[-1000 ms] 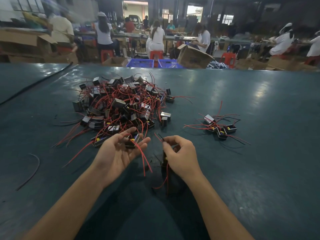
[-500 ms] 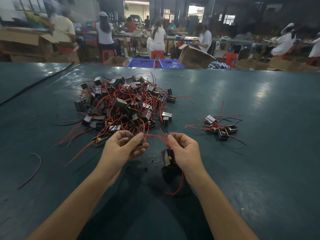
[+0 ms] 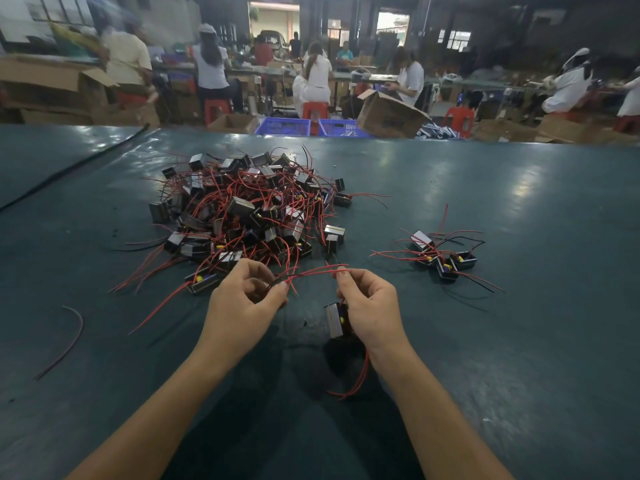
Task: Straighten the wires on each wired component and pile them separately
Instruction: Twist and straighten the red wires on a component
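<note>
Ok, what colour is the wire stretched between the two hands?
Red. The wire shows best in the head view, the only one here.

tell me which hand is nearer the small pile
Right. The right hand, pinching a wire, is just left of the small pile; the left hand, on the same wire, is farther left, by the big pile.

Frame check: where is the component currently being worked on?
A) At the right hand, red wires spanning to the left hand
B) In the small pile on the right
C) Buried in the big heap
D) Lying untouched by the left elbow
A: the black component sits against the right hand, and that hand and the left hand pinch the red wires stretched between them.
</note>
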`<move>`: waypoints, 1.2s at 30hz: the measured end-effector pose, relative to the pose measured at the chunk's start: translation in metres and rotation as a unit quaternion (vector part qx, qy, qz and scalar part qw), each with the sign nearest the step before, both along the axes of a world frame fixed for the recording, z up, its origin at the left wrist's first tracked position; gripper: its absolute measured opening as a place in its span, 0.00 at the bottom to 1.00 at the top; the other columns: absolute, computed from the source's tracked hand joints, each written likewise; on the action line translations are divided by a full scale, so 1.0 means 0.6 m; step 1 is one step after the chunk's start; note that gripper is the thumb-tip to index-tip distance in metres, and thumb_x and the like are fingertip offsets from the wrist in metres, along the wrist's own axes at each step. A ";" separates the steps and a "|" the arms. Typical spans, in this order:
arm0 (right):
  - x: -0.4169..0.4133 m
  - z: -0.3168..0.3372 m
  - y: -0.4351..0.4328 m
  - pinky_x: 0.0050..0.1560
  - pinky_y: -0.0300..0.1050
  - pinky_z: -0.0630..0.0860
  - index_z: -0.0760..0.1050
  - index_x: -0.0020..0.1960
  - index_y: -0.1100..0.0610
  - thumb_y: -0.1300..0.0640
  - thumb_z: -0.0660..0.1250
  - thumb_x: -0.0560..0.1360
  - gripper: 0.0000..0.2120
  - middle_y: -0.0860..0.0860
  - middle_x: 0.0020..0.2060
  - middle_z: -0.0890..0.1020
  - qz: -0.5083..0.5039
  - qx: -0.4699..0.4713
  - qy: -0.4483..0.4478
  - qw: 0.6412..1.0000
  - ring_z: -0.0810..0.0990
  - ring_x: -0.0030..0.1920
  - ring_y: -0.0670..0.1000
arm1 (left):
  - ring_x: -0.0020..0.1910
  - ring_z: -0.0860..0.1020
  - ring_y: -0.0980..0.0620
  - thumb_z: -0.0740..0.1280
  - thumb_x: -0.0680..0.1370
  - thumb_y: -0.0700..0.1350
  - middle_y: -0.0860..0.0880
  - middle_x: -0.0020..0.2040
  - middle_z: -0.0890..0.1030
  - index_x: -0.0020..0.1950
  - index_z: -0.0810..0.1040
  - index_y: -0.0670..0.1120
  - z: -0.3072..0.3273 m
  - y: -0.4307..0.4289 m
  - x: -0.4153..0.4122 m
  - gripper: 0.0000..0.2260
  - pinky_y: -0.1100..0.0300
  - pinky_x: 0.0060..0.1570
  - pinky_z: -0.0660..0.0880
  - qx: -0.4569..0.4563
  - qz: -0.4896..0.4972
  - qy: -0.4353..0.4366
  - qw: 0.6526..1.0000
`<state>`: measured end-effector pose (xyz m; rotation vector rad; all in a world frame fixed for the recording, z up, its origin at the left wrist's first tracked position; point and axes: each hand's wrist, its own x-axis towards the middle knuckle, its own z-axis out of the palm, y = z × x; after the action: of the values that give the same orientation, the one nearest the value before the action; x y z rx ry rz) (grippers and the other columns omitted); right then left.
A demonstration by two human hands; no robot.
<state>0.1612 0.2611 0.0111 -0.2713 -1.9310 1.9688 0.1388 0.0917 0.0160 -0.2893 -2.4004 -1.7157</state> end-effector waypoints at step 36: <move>0.017 -0.002 0.016 0.43 0.31 0.72 0.81 0.53 0.47 0.54 0.75 0.71 0.11 0.37 0.47 0.78 0.049 0.324 0.014 0.945 0.76 0.43 0.40 | 0.36 0.79 0.54 0.66 0.66 0.65 0.50 0.41 0.84 0.58 0.80 0.48 0.033 -0.007 -0.003 0.28 0.58 0.42 0.71 0.202 -0.138 -0.303 0.921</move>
<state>0.1716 0.2710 0.0097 0.0344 -2.4725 1.2668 0.1372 0.0874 0.0359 -0.0306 -2.3575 -2.7081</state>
